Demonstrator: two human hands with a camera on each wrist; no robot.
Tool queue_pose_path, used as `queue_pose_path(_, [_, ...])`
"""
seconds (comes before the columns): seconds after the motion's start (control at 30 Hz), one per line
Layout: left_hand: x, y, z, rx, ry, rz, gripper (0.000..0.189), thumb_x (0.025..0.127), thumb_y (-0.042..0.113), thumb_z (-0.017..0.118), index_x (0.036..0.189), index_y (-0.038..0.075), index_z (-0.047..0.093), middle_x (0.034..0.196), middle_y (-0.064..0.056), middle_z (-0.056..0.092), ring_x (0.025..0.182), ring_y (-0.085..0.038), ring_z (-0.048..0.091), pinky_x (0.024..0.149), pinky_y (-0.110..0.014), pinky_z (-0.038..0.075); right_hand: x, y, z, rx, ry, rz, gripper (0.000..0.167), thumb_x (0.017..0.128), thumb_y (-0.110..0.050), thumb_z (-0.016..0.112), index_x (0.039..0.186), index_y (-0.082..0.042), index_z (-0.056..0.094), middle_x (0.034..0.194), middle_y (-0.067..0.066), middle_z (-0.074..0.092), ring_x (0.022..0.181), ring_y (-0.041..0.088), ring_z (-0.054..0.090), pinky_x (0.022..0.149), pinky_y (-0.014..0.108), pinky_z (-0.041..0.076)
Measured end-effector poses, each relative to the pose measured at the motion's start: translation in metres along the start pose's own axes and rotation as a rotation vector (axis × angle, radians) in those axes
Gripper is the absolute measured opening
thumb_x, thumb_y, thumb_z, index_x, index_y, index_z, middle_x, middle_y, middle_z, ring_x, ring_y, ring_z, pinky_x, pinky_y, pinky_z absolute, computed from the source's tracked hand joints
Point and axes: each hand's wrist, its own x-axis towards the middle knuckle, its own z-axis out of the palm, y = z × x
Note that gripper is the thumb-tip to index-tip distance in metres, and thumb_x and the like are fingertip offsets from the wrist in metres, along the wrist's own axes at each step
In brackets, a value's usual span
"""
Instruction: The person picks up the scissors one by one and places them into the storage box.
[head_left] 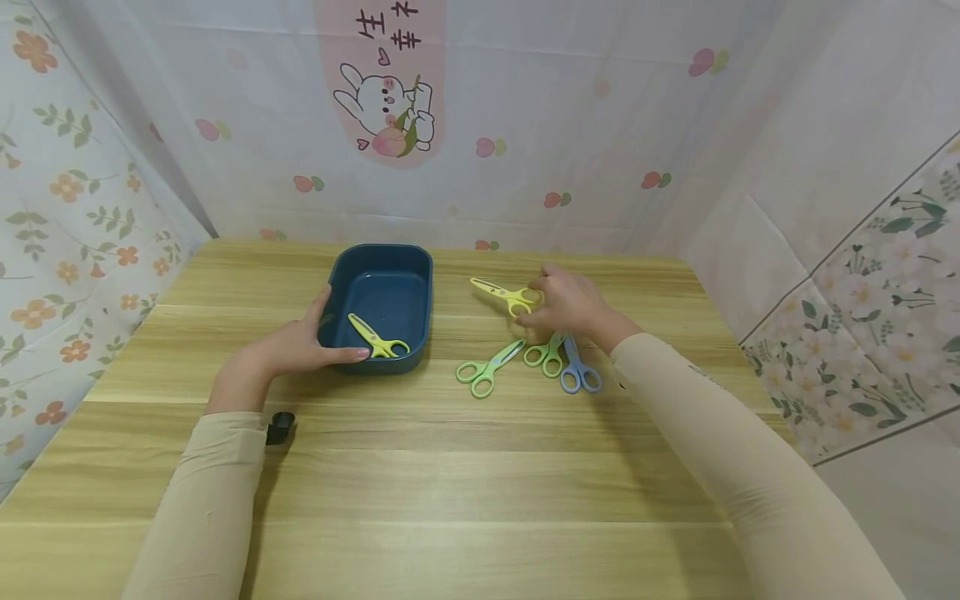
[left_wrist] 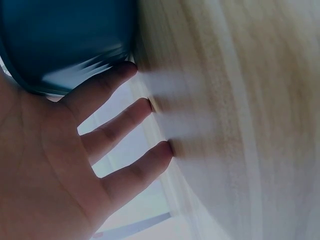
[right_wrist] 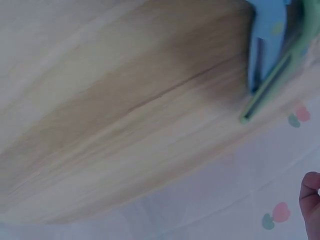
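Note:
A dark blue tray (head_left: 384, 292) stands on the table with yellow scissors (head_left: 378, 340) inside, near its front. My left hand (head_left: 298, 340) rests against the tray's near left corner, thumb along the front rim. In the left wrist view the fingers (left_wrist: 112, 125) are straight and spread beside the tray (left_wrist: 65, 40). My right hand (head_left: 572, 302) pinches other yellow scissors (head_left: 497, 290) by the handles, blades towards the tray. Below that hand lie green scissors (head_left: 487, 370), yellow-green scissors (head_left: 551, 354) and blue scissors (head_left: 576, 371); the hand partly hides the last two.
The wooden table (head_left: 450, 492) reaches back to a white printed curtain (head_left: 525, 100). Flowered cloth (head_left: 67, 208) hangs at the left, and a flowered panel (head_left: 862, 317) is at the right. A black clip-like piece (head_left: 281, 427) shows beside the left wrist.

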Motion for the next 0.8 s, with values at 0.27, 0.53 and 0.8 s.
queue_pose_path(0.27, [0.001, 0.000, 0.000, 0.004, 0.001, -0.003, 0.139, 0.087, 0.078, 0.069, 0.168, 0.013, -0.024, 0.170, -0.042, 0.013, 0.152, -0.065, 0.030, 0.119, -0.076, 0.035, 0.004, -0.018, -0.010, 0.016, 0.038, -0.038, 0.075, 0.085, -0.055, 0.084, 0.140, -0.006, 0.070, 0.104, 0.004, 0.053, 0.075, 0.020, 0.047, 0.060, 0.031, 0.038])
queue_pose_path(0.53, [0.000, -0.001, 0.000, -0.004, 0.003, -0.004, 0.139, 0.087, 0.077, 0.070, 0.167, 0.013, -0.025, 0.171, -0.042, 0.012, 0.152, -0.065, 0.029, 0.120, -0.076, 0.034, 0.014, -0.045, -0.025, 0.001, 0.074, -0.124, 0.077, 0.082, -0.060, 0.084, 0.139, -0.009, 0.071, 0.104, 0.002, 0.052, 0.076, 0.017, 0.047, 0.057, 0.029, 0.038])
queue_pose_path(0.8, [-0.001, 0.001, 0.000, -0.006, 0.009, -0.005, 0.139, 0.087, 0.077, 0.070, 0.168, 0.013, -0.023, 0.171, -0.041, 0.013, 0.152, -0.064, 0.030, 0.120, -0.076, 0.035, 0.028, -0.076, -0.037, -0.040, 0.100, -0.212, 0.070, 0.081, -0.059, 0.084, 0.132, -0.011, 0.076, 0.132, 0.008, 0.066, 0.107, 0.026, 0.069, 0.076, 0.043, 0.059])
